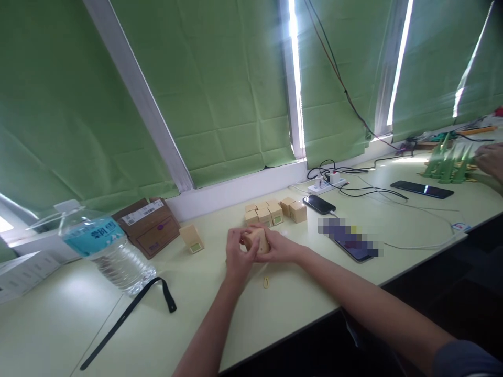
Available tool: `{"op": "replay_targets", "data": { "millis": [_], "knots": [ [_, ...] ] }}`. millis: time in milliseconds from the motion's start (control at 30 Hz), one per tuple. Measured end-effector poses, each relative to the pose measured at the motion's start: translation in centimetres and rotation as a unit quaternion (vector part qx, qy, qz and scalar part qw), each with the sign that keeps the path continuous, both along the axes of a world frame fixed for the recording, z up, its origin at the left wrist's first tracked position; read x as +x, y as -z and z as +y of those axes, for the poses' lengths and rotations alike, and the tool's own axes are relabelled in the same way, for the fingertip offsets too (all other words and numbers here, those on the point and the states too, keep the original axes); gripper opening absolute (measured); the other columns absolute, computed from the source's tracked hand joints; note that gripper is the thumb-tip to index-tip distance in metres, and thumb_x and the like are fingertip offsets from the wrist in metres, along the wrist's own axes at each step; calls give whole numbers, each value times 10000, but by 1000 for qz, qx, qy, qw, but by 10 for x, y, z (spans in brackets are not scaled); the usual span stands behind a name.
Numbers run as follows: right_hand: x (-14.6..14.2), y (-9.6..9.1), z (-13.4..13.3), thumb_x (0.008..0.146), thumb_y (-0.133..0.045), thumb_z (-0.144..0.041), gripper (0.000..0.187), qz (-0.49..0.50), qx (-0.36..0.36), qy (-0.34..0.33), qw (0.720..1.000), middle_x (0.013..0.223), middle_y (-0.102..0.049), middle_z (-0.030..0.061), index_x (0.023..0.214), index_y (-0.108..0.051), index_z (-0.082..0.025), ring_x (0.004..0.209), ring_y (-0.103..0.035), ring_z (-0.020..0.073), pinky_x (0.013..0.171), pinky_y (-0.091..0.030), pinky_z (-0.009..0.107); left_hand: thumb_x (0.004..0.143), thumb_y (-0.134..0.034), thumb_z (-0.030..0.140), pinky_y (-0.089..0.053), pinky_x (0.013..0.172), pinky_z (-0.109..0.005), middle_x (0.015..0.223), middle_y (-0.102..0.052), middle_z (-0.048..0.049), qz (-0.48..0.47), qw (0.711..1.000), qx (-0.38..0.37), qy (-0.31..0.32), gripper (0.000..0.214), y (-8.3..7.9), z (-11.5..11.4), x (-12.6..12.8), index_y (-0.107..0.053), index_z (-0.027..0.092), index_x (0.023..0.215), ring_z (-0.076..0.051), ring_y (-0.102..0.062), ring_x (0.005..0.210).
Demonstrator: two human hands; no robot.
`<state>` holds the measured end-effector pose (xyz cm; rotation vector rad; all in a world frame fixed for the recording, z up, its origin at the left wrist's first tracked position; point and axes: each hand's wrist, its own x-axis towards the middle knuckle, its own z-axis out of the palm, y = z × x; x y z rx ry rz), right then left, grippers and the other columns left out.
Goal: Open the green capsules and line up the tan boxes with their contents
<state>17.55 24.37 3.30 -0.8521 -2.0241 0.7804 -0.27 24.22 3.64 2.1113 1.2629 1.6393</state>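
Observation:
Both my hands meet over a small tan box [259, 240] on the pale table [58, 319]. My left hand [237, 254] curls its fingers round the box's left side. My right hand [277, 246] grips it from the right, fingers closed against it. Just behind stands a cluster of several similar tan boxes [275, 210]. One more tan box [192, 238] stands alone to the left. A small yellow rubber band [266, 283] lies on the table just in front of my hands.
A large water bottle [106, 246] lies at the left with a black strap [129, 311] before it, beside a brown carton [147, 226]. Phones [319, 204] [422, 189], a power strip [326, 183] and cables lie at the right. Another person's hand [491, 159] touches green pieces [448, 165].

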Motion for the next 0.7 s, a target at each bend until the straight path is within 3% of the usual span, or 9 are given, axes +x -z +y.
{"op": "replay_targets", "data": {
  "millis": [100,300,500,700],
  "knots": [
    [-1,2,-4,761,-767,-372,786,-14,-11,-21,1000,1170,-662,87,1429,-373,-246,997,-649,245,841,-509,353,844,-646,401,-500,744,-299,976,-559,-56,44,999,-8,16,227,8,-6,1,-605,210,961,-176,-582,852],
    [-4,9,0,776,-712,-292,770,-17,-9,17,1000,1058,-673,66,1422,-298,-228,884,-645,224,779,-499,337,875,-628,435,-509,779,-315,1020,-533,-65,113,992,-14,46,361,1,-2,-11,-630,227,1170,-184,-568,869],
    [4,10,10,768,-658,-190,588,50,94,14,994,1225,-605,91,1311,-435,-226,1057,-593,239,892,-476,359,944,-541,442,-499,759,-317,950,-559,-48,145,985,-38,79,469,3,-2,-11,-548,253,1373,-160,-531,737],
    [10,14,20,684,-625,-104,603,59,123,23,990,1214,-624,76,1267,-524,-221,1067,-592,257,903,-470,371,987,-469,376,-490,731,-305,885,-608,-40,157,984,-13,86,379,8,3,-11,-580,215,1312,-159,-555,749]
  ]
}}
